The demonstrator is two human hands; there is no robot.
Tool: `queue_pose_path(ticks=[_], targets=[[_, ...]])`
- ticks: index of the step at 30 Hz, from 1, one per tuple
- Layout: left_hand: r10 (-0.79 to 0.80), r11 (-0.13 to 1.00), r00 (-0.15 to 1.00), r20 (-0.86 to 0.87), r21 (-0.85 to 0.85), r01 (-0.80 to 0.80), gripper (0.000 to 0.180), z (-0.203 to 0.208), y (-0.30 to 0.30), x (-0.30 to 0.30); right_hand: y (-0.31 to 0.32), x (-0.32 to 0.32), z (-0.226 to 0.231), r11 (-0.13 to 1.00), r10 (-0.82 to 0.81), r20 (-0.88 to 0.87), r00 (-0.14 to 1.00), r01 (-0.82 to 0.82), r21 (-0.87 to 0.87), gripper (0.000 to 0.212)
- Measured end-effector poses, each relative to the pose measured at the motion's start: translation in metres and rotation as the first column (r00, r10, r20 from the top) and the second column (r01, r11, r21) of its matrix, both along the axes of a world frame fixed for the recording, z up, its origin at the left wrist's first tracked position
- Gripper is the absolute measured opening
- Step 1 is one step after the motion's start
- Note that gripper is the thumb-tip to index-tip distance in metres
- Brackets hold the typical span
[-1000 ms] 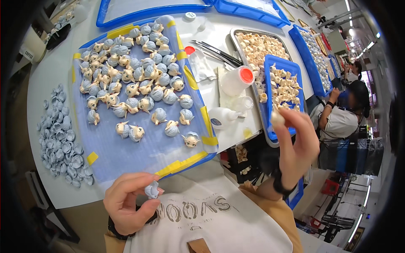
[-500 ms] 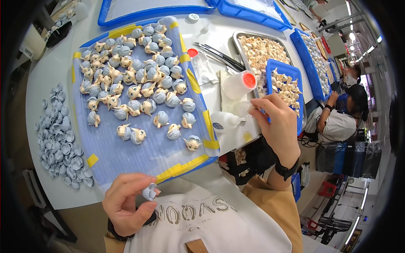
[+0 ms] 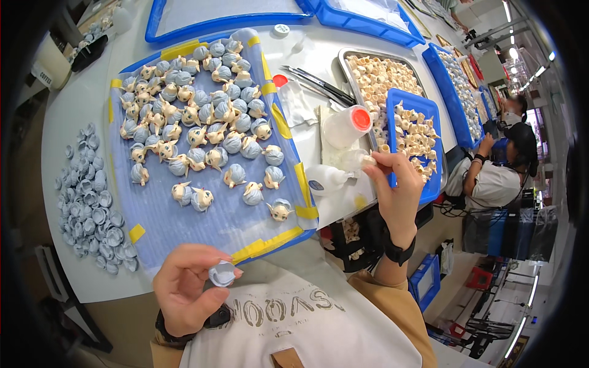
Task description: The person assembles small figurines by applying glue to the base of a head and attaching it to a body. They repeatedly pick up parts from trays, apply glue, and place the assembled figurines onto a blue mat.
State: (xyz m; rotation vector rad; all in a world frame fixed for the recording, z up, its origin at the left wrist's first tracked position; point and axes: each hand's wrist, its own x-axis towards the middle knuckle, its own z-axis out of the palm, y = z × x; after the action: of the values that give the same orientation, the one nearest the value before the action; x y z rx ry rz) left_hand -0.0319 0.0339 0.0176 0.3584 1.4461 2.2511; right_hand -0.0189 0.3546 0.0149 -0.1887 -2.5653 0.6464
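My left hand (image 3: pixel 187 288) is closed in a pinch on a pale blue hollow hair piece (image 3: pixel 222 273), its cupped opening facing up, in front of the apron. Farther right, the fingers of my right hand (image 3: pixel 396 190) are pinched together at the end of a small translucent bottle (image 3: pixel 354 159); what lies between the fingertips is hidden. A white squeeze bottle (image 3: pixel 325 180) lies just left of it. Several small doll heads (image 3: pixel 234 175) with blue hair rest on the lined blue tray (image 3: pixel 178 236) ahead of me.
Loose blue hair pieces (image 3: pixel 92 211) are heaped at the left. A metal tray (image 3: pixel 342 61) and a small blue tray (image 3: pixel 391 116) hold beige face parts. Near them are a red-capped container (image 3: pixel 346 127) and black tweezers (image 3: pixel 325 84). A co-worker (image 3: pixel 494 165) sits at the right.
My left hand has turned the blue hair piece so its hollow side shows. The right hand has shifted slightly down, its wrist swinging left, with the fingers still beside the translucent bottle.
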Motion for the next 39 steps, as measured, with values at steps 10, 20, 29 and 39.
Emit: queue_pose_path(ticks=[10,20,29,39], targets=[[-0.048,0.988,0.998,0.043,0.150,0.041,0.041,-0.002,0.010,-0.005,-0.102,0.010,0.033,0.639,0.595,-0.379,0.709,-0.703,-0.312,0.042],[-0.069,0.991,0.992,0.105,0.122,0.056,0.032,0.003,0.002,-0.001,-0.122,-0.002,0.025,0.662,0.689,-0.254,0.679,-0.732,-0.159,0.043],[-0.074,0.993,0.958,0.278,0.110,0.044,0.068,0.004,-0.005,0.002,-0.136,-0.006,0.024,0.623,0.765,-0.115,0.634,-0.773,-0.120,0.047],[0.037,0.909,0.999,0.032,-0.417,-0.020,0.046,0.009,-0.054,0.024,-0.141,-0.008,0.019,0.643,0.764,-0.042,0.644,-0.765,-0.044,0.034]])
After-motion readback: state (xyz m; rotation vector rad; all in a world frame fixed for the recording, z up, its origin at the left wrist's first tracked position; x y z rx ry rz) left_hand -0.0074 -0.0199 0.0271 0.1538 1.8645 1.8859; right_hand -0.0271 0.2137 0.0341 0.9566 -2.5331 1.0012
